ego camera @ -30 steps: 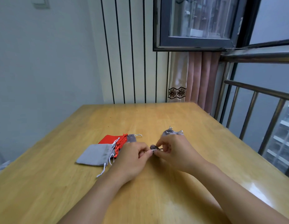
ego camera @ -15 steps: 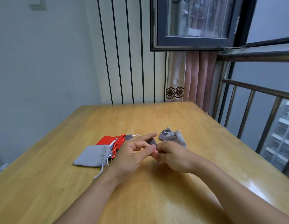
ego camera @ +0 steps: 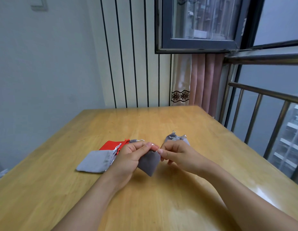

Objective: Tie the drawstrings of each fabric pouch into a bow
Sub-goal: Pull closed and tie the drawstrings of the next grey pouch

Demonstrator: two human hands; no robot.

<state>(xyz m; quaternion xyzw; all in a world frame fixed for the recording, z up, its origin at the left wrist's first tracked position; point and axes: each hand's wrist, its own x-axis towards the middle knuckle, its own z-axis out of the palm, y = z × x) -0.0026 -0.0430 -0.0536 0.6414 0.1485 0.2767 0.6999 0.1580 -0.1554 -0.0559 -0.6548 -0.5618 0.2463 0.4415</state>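
Note:
A dark grey pouch (ego camera: 149, 162) hangs above the wooden table (ego camera: 161, 205), held up at its gathered neck. My left hand (ego camera: 130, 157) pinches the neck from the left. My right hand (ego camera: 176, 154) pinches the thin drawstring at the neck from the right. A light grey pouch (ego camera: 95, 161) with white drawstrings lies flat to the left, overlapping a red pouch (ego camera: 111, 145). Another grey pouch (ego camera: 134, 141) peeks out behind the red one. Two grey pouches (ego camera: 175, 138) with tied strings lie just behind my right hand.
The table ends at a striped wall at the back. A metal railing (ego camera: 261, 97) and an open window (ego camera: 198, 24) stand to the right, with a pink curtain (ego camera: 203, 80) in the corner.
Both hands have lifted the dark grey pouch off the table; it now hangs below my fingertips. The hands were lower and closer together a second ago.

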